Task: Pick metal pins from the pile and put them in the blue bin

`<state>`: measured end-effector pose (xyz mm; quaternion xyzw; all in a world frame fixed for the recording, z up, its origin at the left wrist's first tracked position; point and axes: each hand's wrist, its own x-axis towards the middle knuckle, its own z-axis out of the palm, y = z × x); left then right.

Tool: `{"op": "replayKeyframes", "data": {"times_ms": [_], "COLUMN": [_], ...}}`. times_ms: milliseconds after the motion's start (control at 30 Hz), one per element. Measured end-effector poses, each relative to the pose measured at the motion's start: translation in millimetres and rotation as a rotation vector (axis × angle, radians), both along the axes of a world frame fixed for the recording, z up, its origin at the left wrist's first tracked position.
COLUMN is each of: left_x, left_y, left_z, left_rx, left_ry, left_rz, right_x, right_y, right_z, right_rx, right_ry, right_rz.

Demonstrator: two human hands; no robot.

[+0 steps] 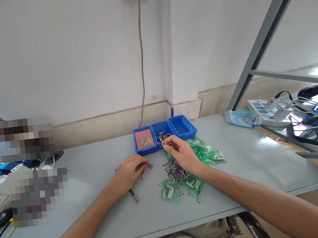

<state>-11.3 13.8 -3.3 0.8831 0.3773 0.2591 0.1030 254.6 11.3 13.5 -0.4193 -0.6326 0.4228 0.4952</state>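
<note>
Between the front and back edges of the tabletop [91, 179], pins [176, 171] lay beside the left hand [129, 172] and right hand [182, 152] (whether either grasped one, I couldn't tell), so light, single picks seemed best.

Pictured in a likely small-parts workshop, judging by blue bins [183, 127] near the back edge of a grey counter [244, 146], with loose metal pins [176, 173] and green plastic packets [203, 151] heaped before them. Flanked by a grey metal frame [270, 27] and tangled white cables [313, 105] toward the right edge, pale boxy equipment [5, 188] toward the left, and backed by a white wall [85, 66].
</note>
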Motion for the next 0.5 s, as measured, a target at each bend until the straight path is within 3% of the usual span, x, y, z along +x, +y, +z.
{"op": "replayKeyframes", "data": {"times_ms": [500], "left_x": [-4.0], "left_y": [1.5], "left_z": [6.7], "left_rx": [0.045], "left_ry": [0.038], "left_rz": [0.008], "right_x": [-0.7], "right_y": [-0.7], "right_z": [-1.6], "right_rx": [0.015], "right_ry": [-0.018], "right_rz": [0.011]}}
